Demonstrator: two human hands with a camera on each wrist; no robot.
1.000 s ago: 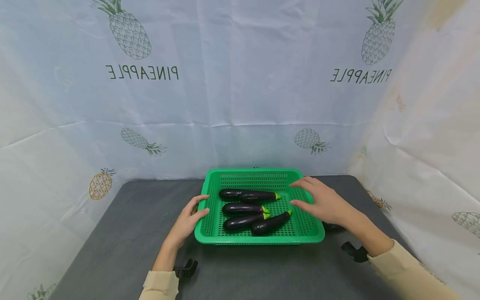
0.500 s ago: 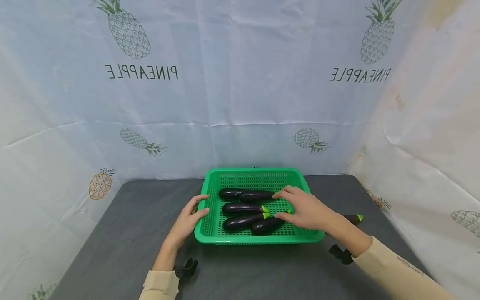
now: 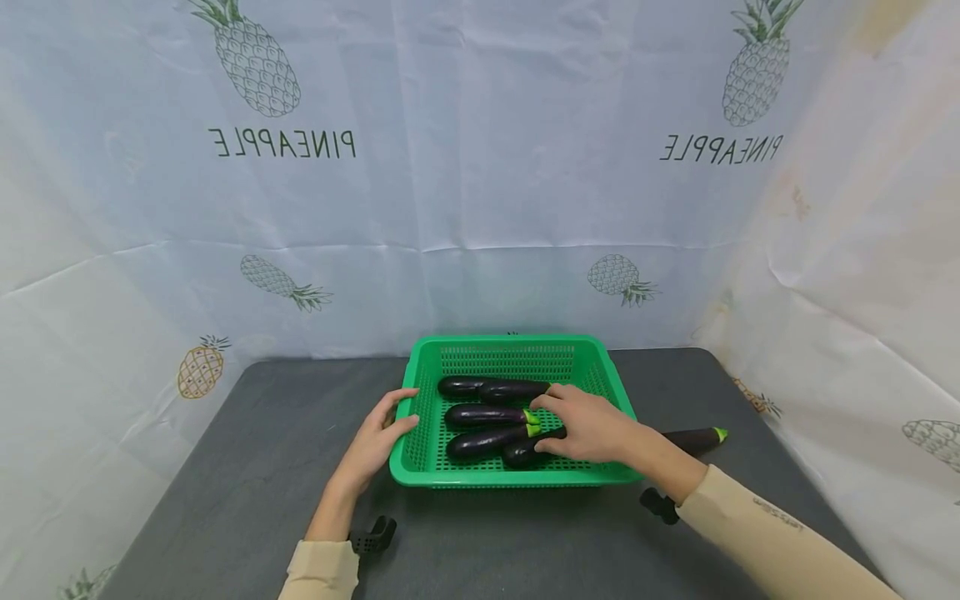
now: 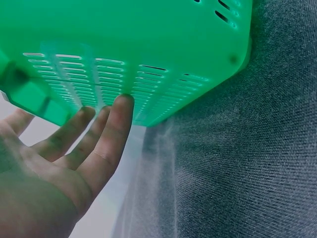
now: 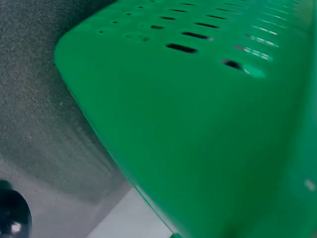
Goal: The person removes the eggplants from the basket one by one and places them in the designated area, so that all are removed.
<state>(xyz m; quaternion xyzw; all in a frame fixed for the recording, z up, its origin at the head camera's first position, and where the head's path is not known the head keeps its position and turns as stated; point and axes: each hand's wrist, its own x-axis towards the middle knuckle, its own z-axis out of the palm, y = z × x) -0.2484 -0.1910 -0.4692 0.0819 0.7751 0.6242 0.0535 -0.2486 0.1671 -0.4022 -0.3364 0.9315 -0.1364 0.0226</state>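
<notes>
A green plastic basket point(image 3: 517, 478) holds several dark purple eggplants point(image 3: 483, 443) with green stem ends. My left hand point(image 3: 372, 437) rests at the basket's left rim, thumb and index tips over it. Below the rim, the left wrist view shows nearly straight fingers point(image 4: 106, 139) against the slotted outer wall. My right hand point(image 3: 588, 423) reaches over the right rim, thumb and fingers spread above the front right eggplant point(image 3: 520, 455), hiding its stem end. The right wrist view shows the basket's outer side point(image 5: 163, 114); the right hand is out of sight there.
Another eggplant point(image 3: 697, 440) lies on the dark grey table point(image 3: 480, 550) right of the basket, partly behind the right forearm. A pineapple-print curtain point(image 3: 480, 183) hangs behind and at both sides. Black wrist-worn mounts point(image 3: 375, 536) show below each hand.
My right hand has moved left and down into the basket, over the front right eggplant. The eggplant on the table has come into fuller view. My left hand stays in place.
</notes>
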